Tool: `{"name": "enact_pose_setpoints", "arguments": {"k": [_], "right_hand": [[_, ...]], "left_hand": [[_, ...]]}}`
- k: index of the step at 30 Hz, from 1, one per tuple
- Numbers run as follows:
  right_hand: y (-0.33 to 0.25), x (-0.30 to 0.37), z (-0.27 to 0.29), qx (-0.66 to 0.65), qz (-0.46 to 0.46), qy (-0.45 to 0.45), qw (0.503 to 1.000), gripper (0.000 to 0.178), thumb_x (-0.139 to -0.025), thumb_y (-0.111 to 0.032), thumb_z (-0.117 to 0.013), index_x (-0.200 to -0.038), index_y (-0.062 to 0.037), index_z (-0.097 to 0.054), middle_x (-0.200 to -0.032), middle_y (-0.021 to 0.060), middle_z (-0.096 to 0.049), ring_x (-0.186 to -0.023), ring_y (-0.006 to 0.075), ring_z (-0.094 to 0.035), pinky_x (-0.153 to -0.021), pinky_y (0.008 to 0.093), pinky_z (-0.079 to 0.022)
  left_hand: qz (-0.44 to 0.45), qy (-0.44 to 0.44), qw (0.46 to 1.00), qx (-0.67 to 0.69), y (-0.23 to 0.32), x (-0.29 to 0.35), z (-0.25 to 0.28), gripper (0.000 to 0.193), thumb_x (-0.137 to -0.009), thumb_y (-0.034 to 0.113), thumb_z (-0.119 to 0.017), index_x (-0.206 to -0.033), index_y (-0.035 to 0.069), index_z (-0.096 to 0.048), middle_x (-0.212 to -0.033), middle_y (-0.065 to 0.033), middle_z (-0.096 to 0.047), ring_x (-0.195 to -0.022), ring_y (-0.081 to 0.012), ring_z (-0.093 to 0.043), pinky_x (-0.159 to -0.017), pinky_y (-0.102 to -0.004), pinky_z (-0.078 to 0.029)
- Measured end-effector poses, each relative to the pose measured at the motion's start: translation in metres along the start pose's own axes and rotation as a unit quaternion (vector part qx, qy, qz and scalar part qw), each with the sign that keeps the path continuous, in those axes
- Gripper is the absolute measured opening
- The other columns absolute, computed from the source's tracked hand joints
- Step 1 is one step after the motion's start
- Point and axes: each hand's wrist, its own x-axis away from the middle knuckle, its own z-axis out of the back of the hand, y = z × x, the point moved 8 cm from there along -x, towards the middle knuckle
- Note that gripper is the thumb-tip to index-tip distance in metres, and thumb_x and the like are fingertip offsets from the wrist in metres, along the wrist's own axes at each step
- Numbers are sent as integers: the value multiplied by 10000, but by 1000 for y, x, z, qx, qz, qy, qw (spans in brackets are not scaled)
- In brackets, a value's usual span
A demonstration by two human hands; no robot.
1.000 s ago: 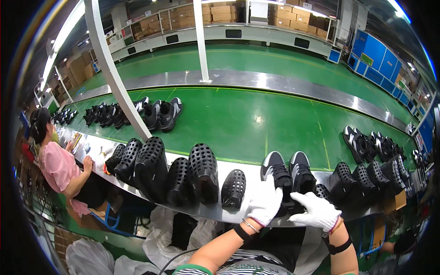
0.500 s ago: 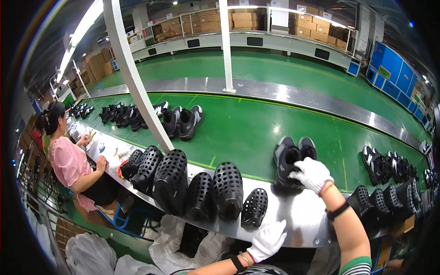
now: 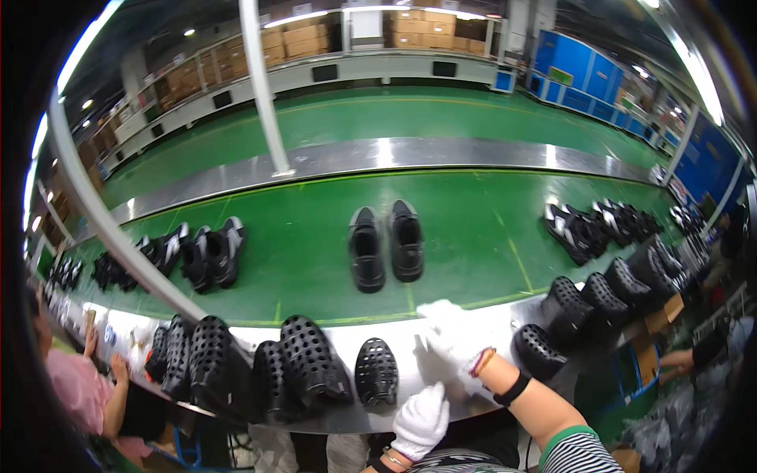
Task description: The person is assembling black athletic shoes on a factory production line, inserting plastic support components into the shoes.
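Observation:
A pair of dark sneakers, a left shoe (image 3: 367, 256) and a right shoe (image 3: 407, 244), stands on the green belt ahead with toes pointing away. My right hand (image 3: 451, 335), in a white knitted glove, hovers over the metal ledge (image 3: 501, 319) behind the shoes. Its fingers are somewhat blurred but look spread, with nothing in them. Close to the ledge's near edge is my gloved left hand (image 3: 420, 422), its fingers loosely extended and holding nothing. Left of it, a black perforated shoe-shaped form (image 3: 377, 372) stands on the ledge.
More perforated forms line the ledge at left (image 3: 309, 359) and right (image 3: 569, 309). Other sneakers sit on the belt at left (image 3: 214, 256) and right (image 3: 569, 232). A slanted white post (image 3: 118, 221) rises at left, near a person in pink (image 3: 79, 390).
My right hand has let go of the sneakers and drawn back over the ledge. The pair now stands apart from it on the belt. The view has swung to the right.

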Motion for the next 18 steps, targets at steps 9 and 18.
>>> {"name": "enact_pose_setpoints", "arguments": {"k": [9,18], "right_hand": [[-7,143,5,49,51,53,996,289,-892,-263,-646,-1119,-84,-650,-1124,123,-637,-1035,327,-642,-851,454,-527],[-6,161,8,19,49,136,989,329,-757,-144,-665,-1057,-9,-670,-1150,156,-666,-987,338,-661,-837,434,-539]], "left_hand": [[-54,0,997,-61,15,-8,-11,358,-857,149,-662,-1185,5,-644,-882,-119,-614,-729,-338,-581,-651,-458,-489],[-81,-17,995,-60,29,-14,-24,341,-837,116,-642,-1165,25,-651,-868,-106,-597,-724,-330,-569,-640,-440,-482]]}}
